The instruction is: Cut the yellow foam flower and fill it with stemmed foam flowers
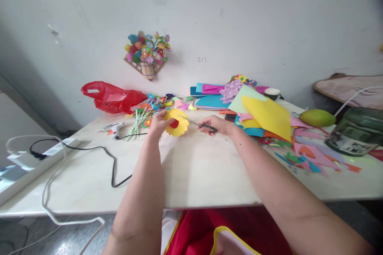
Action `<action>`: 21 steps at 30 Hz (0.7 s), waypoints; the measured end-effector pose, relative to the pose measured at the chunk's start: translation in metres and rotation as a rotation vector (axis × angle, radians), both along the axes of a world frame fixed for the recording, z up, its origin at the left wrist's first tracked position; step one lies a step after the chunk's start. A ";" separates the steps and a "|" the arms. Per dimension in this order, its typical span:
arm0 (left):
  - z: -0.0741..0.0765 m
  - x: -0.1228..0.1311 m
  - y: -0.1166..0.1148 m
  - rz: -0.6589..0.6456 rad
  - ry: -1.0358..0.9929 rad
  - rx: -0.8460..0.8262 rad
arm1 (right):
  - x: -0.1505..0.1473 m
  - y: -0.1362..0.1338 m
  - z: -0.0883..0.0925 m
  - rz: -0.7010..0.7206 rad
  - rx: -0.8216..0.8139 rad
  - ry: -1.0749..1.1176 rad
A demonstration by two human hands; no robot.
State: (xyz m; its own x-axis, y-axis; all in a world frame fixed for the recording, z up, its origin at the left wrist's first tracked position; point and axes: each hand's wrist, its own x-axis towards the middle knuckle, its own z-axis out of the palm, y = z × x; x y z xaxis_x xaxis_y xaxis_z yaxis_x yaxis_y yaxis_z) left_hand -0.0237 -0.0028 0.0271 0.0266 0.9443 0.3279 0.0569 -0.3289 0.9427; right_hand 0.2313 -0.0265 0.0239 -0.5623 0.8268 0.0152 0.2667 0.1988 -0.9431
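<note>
My left hand (160, 123) pinches the left side of a yellow flower cut-out (180, 127) with scalloped edges and a red centre (174, 123). It is held up above the table. In my right hand (216, 124) is a pair of scissors (206, 127), gripped by the dark handles. Their blades point left and reach the flower's right upper part; whether they touch it I cannot tell. Behind my left hand lie pale green strips (138, 122) and small coloured pieces.
A glue gun (116, 130) lies left, its black cord (113, 167) crossing the table to a power strip (56, 153). A red plastic bag (115, 97) sits behind. On the right are coloured sheets (266, 113), scraps (317, 155), a mango-like fruit (317, 118) and a glass jar (357, 131).
</note>
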 end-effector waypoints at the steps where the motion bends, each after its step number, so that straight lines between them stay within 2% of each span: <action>1: 0.000 0.000 0.000 -0.003 0.001 0.000 | 0.000 0.000 0.000 0.007 -0.004 0.003; 12: 0.013 0.002 -0.012 -0.063 0.056 -0.004 | -0.003 -0.002 -0.001 -0.082 0.075 0.108; 21: 0.006 0.011 -0.010 -0.142 0.108 -0.057 | -0.007 -0.001 -0.001 -0.111 0.051 0.170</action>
State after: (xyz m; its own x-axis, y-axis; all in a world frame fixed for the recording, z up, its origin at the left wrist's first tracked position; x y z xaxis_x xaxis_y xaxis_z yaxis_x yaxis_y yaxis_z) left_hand -0.0123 -0.0133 0.0328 0.1935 0.9455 0.2621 0.1150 -0.2871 0.9510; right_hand 0.2244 -0.0280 0.0228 -0.4537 0.8792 0.1454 0.1271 0.2253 -0.9660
